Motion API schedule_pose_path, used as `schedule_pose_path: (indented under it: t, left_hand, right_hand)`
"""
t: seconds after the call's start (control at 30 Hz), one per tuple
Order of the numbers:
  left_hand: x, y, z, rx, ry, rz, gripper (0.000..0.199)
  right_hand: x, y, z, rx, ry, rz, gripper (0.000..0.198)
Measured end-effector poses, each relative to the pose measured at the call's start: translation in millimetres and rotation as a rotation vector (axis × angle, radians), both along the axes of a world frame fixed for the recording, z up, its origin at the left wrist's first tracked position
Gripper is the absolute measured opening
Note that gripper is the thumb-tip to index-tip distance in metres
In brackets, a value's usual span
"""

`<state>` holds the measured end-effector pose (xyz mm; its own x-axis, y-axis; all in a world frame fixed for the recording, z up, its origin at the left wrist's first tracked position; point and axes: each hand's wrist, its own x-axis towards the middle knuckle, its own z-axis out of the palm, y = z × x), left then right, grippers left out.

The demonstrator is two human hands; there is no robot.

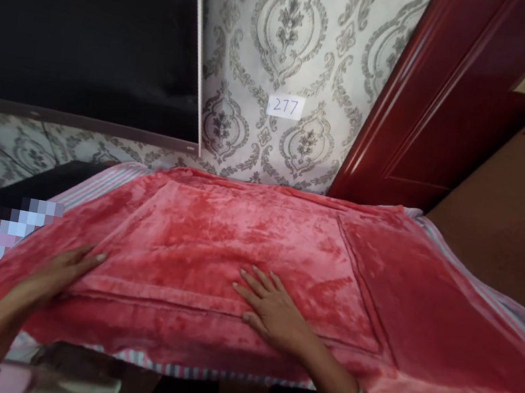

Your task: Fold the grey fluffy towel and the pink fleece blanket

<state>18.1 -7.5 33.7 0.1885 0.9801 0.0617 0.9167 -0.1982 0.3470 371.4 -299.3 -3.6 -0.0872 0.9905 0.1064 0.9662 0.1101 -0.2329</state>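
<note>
A plush coral-red blanket (436,308) lies spread over a striped cloth (481,282). On its middle rests a rectangular red plush piece (215,235) with dark edge lines along its front and right sides; I cannot tell whether it is a separate piece or a fold. My left hand (70,267) touches the left front corner of this piece, fingers stretched out. Flat on the piece near its front edge lies my right hand (271,306), fingers spread, palm down. Neither hand grips anything.
A large black television (84,23) is at the back left. Patterned wallpaper carries a paper label marked 277 (285,106). A dark red door (426,103) and a big cardboard box (519,208) stand at the right. A blurred patch covers the left edge.
</note>
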Motion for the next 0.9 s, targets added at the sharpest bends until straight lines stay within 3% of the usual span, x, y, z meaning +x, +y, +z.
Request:
schedule_pose_path:
  t: [0.07,0.17,0.3,0.4,0.5,0.6,0.77,0.9]
  left_hand:
    - [6.6,9.5,10.6,0.005,0.069,-0.093,0.051]
    - [45.4,12.0,29.0,0.173,0.132,-0.221,0.051]
    - [146.4,-2.0,44.3,0.223,0.047,-0.630,0.036]
    - [229.1,-7.3,47.8,0.220,0.101,-0.773,0.035]
    - [293.9,-0.2,45.5,0.219,0.115,-0.793,0.035]
    - [335.8,14.2,35.8,0.217,0.132,-0.794,0.031]
    - [369.3,36.9,10.8,0.188,0.184,-0.792,0.030]
    - [380.4,50.6,2.1,0.196,0.193,-0.778,0.029]
  right_hand:
    - [0.9,-1.4,-2.6,0.004,0.020,0.001,0.058]
    - [2.5,-1.9,-3.6,-0.004,0.047,0.005,0.058]
    - [2.0,-0.4,-2.8,-0.016,0.075,0.006,0.059]
    - [1.4,-0.3,-1.8,-0.041,0.091,0.000,0.058]
    - [1.9,-0.9,-1.4,-0.036,0.106,-0.001,0.058]
    - [2.9,-1.6,-1.7,-0.017,0.122,0.008,0.059]
    - [4.7,-2.5,-1.6,-0.027,0.157,0.010,0.062]
    - [6.4,-2.7,-1.1,-0.024,0.172,0.022,0.063]
